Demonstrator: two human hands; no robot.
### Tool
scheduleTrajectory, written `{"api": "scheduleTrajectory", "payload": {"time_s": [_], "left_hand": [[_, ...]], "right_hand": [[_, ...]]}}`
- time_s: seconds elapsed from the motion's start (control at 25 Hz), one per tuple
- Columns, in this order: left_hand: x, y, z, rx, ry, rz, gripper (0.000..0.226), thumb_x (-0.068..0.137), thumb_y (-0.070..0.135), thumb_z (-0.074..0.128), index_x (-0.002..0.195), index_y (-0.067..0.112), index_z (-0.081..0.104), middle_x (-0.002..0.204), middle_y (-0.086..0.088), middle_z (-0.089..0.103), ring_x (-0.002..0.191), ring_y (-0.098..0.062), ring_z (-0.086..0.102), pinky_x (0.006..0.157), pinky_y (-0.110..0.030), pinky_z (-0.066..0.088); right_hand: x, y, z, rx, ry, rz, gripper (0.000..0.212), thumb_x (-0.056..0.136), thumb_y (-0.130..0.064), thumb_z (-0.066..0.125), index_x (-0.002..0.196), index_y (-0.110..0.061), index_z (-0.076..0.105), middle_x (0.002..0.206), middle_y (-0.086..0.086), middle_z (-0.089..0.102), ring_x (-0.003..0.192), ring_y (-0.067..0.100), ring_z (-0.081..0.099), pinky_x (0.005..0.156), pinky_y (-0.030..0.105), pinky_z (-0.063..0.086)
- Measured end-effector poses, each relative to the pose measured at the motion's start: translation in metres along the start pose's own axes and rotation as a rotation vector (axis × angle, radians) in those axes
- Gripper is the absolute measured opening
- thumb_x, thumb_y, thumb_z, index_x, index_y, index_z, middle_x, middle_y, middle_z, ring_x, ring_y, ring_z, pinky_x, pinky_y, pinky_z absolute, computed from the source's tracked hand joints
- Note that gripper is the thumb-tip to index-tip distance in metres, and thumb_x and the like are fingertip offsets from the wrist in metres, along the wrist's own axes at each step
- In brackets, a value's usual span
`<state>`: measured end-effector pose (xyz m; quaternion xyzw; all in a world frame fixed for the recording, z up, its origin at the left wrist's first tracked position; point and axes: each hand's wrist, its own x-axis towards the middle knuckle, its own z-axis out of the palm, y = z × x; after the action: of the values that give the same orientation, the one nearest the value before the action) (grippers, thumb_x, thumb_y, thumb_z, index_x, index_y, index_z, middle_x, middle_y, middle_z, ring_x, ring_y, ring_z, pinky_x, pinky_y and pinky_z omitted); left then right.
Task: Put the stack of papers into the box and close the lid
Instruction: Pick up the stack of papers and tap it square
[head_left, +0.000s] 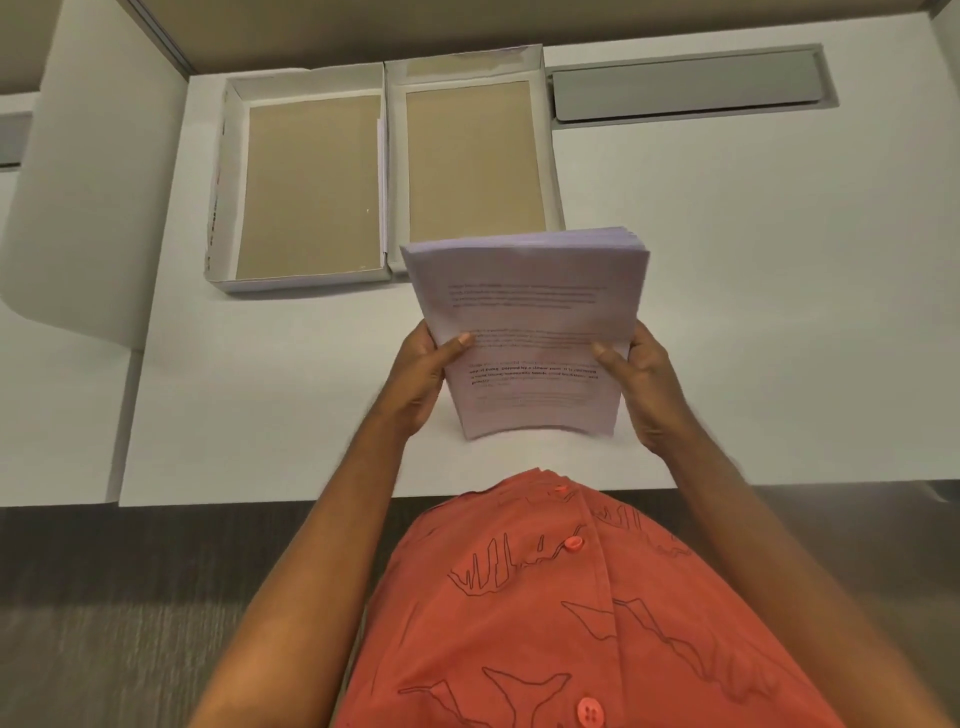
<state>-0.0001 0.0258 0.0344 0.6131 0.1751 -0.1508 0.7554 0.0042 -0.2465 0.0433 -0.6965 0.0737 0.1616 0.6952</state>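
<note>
Both hands, left (423, 374) and right (644, 379), grip the thick printed paper stack (530, 332) by its sides, thumbs on top, above the open cardboard box (306, 182).

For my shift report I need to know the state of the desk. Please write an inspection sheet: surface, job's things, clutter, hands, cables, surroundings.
Surface: white desk, mostly bare.
Job's things: papers held upright, lower edge on or just above the desk; two open trays, left tray and right tray, side by side at the back, both without papers, brown bottoms showing. Which is box and which is lid, cannot tell.
Clutter: nothing seen.
Hands: left hand grips the papers' left edge, right hand the right edge.
Cables: nothing seen; grey cover set in the desk at back right.
Surroundings: partition on the left, grey carpet below.
</note>
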Motion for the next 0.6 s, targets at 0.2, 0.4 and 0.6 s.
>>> {"api": "scheduleTrajectory", "payload": {"time_s": [0.2, 0.4, 0.6], "left_hand": [[-0.023, 0.020, 0.006, 0.061, -0.056, 0.161, 0.038, 0.094, 0.008, 0.067, 0.128, 0.024, 0.065, 0.126, 0.001, 0.073, 0.120, -0.017, 0.067, 0.098, -0.025, 0.055], [-0.031, 0.014, 0.011, 0.175, -0.012, 0.086, 0.041, 0.098, 0.001, 0.063, 0.124, 0.033, 0.063, 0.112, 0.019, 0.077, 0.107, 0.003, 0.069, 0.087, -0.010, 0.053], [-0.032, 0.017, 0.014, 0.182, -0.013, 0.089, 0.055, 0.098, -0.001, 0.062, 0.113, 0.051, 0.070, 0.109, 0.024, 0.076, 0.104, 0.008, 0.068, 0.086, -0.007, 0.052]], "right_hand": [[-0.011, -0.019, -0.004, 0.115, 0.105, -0.082, 0.044, 0.092, -0.003, 0.064, 0.118, -0.037, 0.070, 0.112, -0.014, 0.077, 0.107, 0.003, 0.070, 0.087, 0.016, 0.056], [-0.019, -0.014, 0.005, 0.091, 0.198, -0.048, 0.052, 0.077, 0.000, 0.056, 0.102, -0.042, 0.072, 0.092, -0.026, 0.075, 0.091, -0.008, 0.067, 0.077, 0.014, 0.056], [-0.016, -0.025, 0.015, 0.079, 0.212, -0.022, 0.059, 0.071, -0.005, 0.054, 0.093, -0.057, 0.072, 0.085, -0.032, 0.072, 0.084, -0.015, 0.064, 0.071, 0.007, 0.053]]}}
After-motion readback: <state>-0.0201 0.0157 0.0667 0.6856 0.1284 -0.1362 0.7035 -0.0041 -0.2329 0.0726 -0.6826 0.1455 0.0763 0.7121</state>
